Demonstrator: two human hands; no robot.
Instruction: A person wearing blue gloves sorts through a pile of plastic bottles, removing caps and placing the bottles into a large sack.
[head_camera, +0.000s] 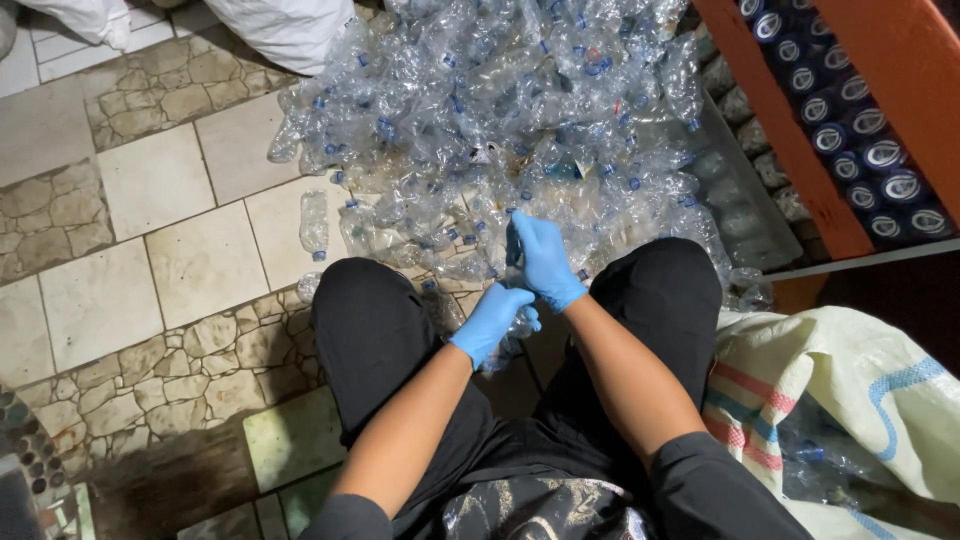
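Nearest me, my left hand (492, 318) in a blue glove has its grip clamped on a crushed clear bottle (515, 335) between my knees. Just beyond, my right hand (543, 260) pinches its top, fingers together. Farther out, a heap of plastic bottles (500, 110) covers the tiled floor (150, 180).

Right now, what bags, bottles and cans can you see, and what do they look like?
Clear crushed bottles: big heap on the tiled floor ahead, blue caps.
Bottle in hand: clear, crumpled, in the left hand; right hand at its top.
Woven sack: lower right, cream with pink and blue stripes.
White bags: top left, plain.
Cans: upper right, stacked rows, blue and silver ends.
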